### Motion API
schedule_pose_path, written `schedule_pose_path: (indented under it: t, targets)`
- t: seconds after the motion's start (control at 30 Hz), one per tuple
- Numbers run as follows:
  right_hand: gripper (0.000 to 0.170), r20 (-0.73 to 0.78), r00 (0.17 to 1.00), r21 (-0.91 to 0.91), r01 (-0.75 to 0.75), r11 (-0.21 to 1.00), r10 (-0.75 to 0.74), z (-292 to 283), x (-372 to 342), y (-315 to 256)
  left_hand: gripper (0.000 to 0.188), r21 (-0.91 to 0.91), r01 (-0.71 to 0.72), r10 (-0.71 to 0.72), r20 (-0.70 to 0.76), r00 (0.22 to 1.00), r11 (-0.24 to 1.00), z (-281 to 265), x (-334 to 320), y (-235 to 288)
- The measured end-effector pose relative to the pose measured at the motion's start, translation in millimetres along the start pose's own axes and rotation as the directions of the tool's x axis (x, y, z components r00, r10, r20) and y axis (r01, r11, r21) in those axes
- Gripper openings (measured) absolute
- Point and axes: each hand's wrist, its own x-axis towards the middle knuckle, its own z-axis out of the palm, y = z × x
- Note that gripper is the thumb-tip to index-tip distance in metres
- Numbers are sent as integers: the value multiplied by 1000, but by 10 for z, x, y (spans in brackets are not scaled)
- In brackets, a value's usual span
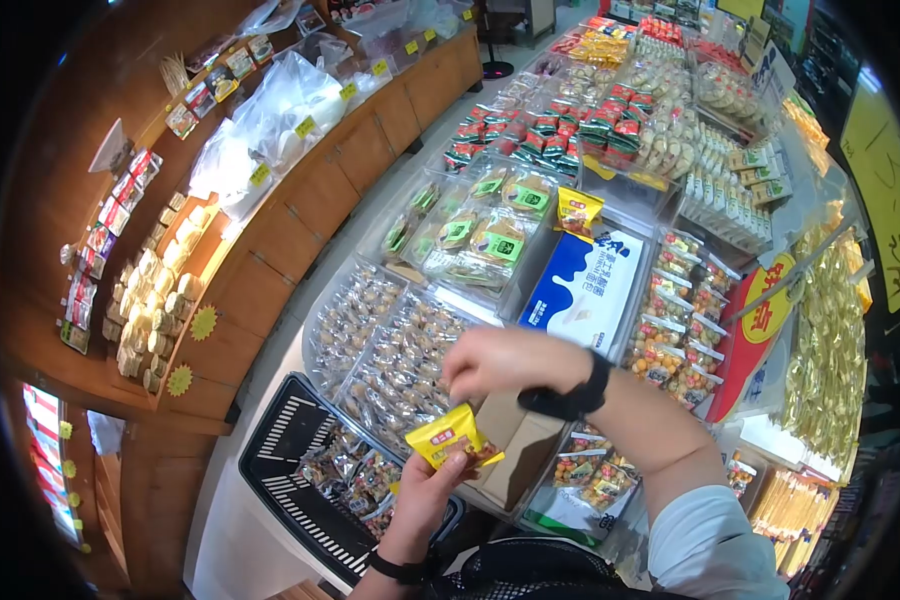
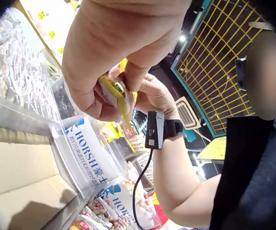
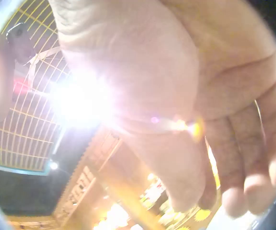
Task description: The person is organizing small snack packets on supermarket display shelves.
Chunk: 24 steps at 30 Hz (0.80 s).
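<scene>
Holding 1 small yellow packet (image 1: 448, 441), the left hand (image 1: 432, 497) pinches it along its lower edge, thumb on the front face, fingers bent behind. I can see 2 hands over the counter; the right hand (image 1: 510, 360) hangs just above the packet, its fingers long and loosely side by side in the right wrist view. Whether those fingertips touch the wrapper, I cannot tell. Each wrist wears 1 black band.

There's 1 similar-looking yellow pack (image 1: 578, 212) by the top end of 1 blue-and-white sign (image 1: 588, 290), and 1 black basket (image 1: 285, 425) beside the display, part filled with clear-wrapped snacks (image 1: 355, 478). At least 4 flat packs with green labels (image 1: 497, 245) sit in a clear tray beyond; the smaller wrapped pieces are too many to count.

The packet itself is glossy and pillow-shaped, yellow with red print up top and a reddish-brown picture near the bottom, its film creased. It is held up over the near side of the counter, between the basket and an open cardboard box (image 1: 532, 447), matte and tan. The basket is smooth plastic with rows of narrow slots; the bins of wrapped brown pieces (image 1: 410, 345) are clear and hard-edged, their crinkled film shining.
</scene>
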Motion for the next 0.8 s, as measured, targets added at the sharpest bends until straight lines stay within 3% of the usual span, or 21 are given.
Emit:
schedule_pose_path:
  t: [0.03, 0.07, 0.1, 0.13, 0.23, 0.37, 0.43, 0.57, 0.63, 0.67, 0.73, 0.8]
  targets:
    - [17, -218, 971, -72, -117, 990, 99, -173, -37, 123, 35, 22, 8, -7, -39, 999, 1000, -61, -21, -80]
    - [17, -459, 878, -83, -198, 977, 139, -362, -47, 442, 34, 41, 19, -16, -81, 997, 999, -118, -53, -152]
    - [18, -649, 739, -94, -315, 945, 182, -645, -85, 662, 31, 76, 33, -25, -102, 995, 997, -175, -87, -186]
    - [19, -837, 502, -44, -462, 886, 220, -901, -155, 881, 31, 74, 32, -24, -107, 994, 997, -227, -130, -223]
    - [24, -979, 148, -25, -774, 633, 143, -1425, -469, 1508, 26, 8, 48, -44, -261, 964, 999, -321, -223, -282]
    - [26, -970, 142, -22, -860, 510, 198, -1446, -507, 1713, 24, -10, 11, -14, -297, 955, 1000, -332, -259, -194]
    - [29, -895, 148, 48, -907, 419, 422, -1477, -473, 1753, 25, 18, 0, 6, -320, 948, 1000, -288, -255, -165]
    - [24, -891, 197, 0, -901, 434, 410, -1429, -515, 1685, 26, 51, -29, 43, -307, 951, 998, -280, -275, -169]
    - [18, -942, 146, 41, -844, 536, 302, -1382, -582, 1664, 27, 59, -23, 39, -293, 955, 998, -347, -308, -169]
    - [17, -948, 172, 37, -777, 629, 267, -1358, -667, 1652, 27, 66, -12, 30, -280, 960, 998, -383, -332, -179]
    - [17, -906, 227, 192, -529, 827, 356, -1234, -835, 1454, 27, 53, -30, 43, -259, 965, 998, -454, -370, -164]
    - [17, -802, 277, 522, -110, 846, 530, -913, -901, 1120, 27, 25, -27, 32, -247, 968, 999, -574, -409, -165]
